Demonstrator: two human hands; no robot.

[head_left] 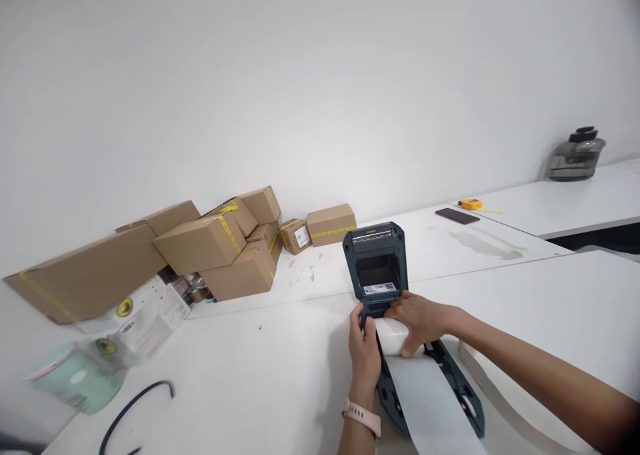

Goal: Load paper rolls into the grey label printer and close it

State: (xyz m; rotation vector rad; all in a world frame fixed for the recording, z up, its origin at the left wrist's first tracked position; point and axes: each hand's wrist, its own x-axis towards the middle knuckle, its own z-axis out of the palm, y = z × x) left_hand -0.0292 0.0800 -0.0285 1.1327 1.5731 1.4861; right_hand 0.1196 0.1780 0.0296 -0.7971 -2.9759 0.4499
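A dark blue-grey label printer (356,268) stands on the white table with its lid tipped up and back. Inside its bay sits a white label roll (391,336), and a wide strip of its paper (434,402) runs out over the front toward me. My left hand (365,345) is wrapped round the printer's left side near the hinge, its thumb beside the roll. Over the roll's right side, my right hand (419,318) is curled with thumb and fingers against it. The roll's right end is hidden by that hand.
Cardboard boxes (235,268) are piled against the wall at the left. A green roll (83,378) and a black cable (133,402) lie nearer. Behind the printer, to the right, are a phone (457,215), a yellow tape measure (470,204) and a grey jug (575,158).
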